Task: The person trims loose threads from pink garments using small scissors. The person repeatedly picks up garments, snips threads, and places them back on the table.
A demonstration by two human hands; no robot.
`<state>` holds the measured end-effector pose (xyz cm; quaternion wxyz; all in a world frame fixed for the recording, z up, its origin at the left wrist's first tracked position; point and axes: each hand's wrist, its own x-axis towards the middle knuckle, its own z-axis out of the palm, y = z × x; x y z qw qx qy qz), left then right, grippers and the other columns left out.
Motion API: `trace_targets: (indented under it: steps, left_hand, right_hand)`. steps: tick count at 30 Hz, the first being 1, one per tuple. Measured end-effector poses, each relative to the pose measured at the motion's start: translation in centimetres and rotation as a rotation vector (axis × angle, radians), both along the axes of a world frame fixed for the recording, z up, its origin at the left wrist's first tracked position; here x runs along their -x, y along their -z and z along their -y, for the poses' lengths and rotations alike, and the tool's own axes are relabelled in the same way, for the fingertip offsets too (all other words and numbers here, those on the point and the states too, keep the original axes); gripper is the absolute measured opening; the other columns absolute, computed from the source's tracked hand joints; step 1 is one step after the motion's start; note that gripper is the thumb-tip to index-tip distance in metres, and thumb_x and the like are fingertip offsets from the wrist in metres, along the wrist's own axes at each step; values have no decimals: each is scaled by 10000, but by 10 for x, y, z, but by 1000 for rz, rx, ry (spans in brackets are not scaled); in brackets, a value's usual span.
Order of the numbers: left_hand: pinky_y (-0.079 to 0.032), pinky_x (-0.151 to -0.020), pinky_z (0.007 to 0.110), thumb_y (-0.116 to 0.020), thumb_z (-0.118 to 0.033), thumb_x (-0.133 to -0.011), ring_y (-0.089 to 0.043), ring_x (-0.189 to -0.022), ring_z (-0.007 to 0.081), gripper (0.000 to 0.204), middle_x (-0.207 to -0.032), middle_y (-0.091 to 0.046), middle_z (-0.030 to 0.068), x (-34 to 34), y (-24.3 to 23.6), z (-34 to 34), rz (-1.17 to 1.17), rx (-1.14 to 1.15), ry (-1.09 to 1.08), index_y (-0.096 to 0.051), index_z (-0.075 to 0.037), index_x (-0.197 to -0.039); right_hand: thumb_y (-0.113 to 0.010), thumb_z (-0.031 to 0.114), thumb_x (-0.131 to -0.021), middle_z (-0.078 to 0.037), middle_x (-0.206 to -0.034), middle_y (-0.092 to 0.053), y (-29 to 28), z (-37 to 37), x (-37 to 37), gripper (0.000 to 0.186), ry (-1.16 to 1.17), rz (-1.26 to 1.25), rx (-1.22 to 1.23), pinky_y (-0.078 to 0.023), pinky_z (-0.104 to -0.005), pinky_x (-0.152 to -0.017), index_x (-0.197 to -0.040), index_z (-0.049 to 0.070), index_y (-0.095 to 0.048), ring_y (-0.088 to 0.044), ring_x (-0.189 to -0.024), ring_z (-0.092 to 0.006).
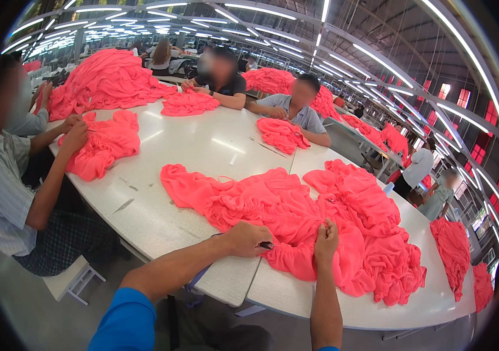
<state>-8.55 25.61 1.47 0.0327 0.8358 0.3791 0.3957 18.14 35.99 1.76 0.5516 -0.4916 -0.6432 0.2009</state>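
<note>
A coral-pink gathered garment [255, 202] lies bunched on the white table in front of me. My left hand [248, 238] is closed around a small dark tool [266, 245], which looks like thread snips; its tip points at the garment's near edge. To its right, my right hand [326, 237] pinches a fold of the same cloth between thumb and fingers. Beyond and beside that hand, more coral fabric [372, 234] spreads in a heap, and I cannot tell where one piece ends and another begins.
Around the white table [202, 140], several people sit handling coral cloth: one at the left [12, 181], others across. A tall coral pile [106, 79] stands at the far left. A hanging coral bundle [451, 251] drapes at the right end. A white stool [68, 278] stands left.
</note>
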Motion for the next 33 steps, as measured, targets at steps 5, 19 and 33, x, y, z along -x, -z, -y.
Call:
trace_targets:
  steps: [5,19,33]
  left_hand:
    - [-526,-626,358,-754,-177,-764,-667,-755,243,157,-859,-670,27,1,1,-1,-7,11,-3,-674,-128,-889]
    - [-530,-657,400,-740,-192,-764,-670,-785,287,169,-851,-668,76,6,9,-7,23,42,-52,-669,-104,-890]
    - [-519,-595,363,-754,-164,-762,-656,-702,261,164,-829,-655,57,4,10,-10,58,28,-25,-673,-108,-893]
  right_hand:
    - [-589,128,-972,-119,-896,-637,-2,11,6,260,-7,193,-36,-489,-333,-731,-1182,-23,-612,-589,-805,-194]
    - [-652,88,-919,-86,-877,-605,-31,40,24,110,-25,107,-411,-490,-316,-749,-983,4,-621,-583,-783,-200]
    - [-618,209,-973,60,-1066,-672,-209,311,69,122,-1310,-943,-458,-490,-325,-892,-1045,163,-705,-638,-975,-117]
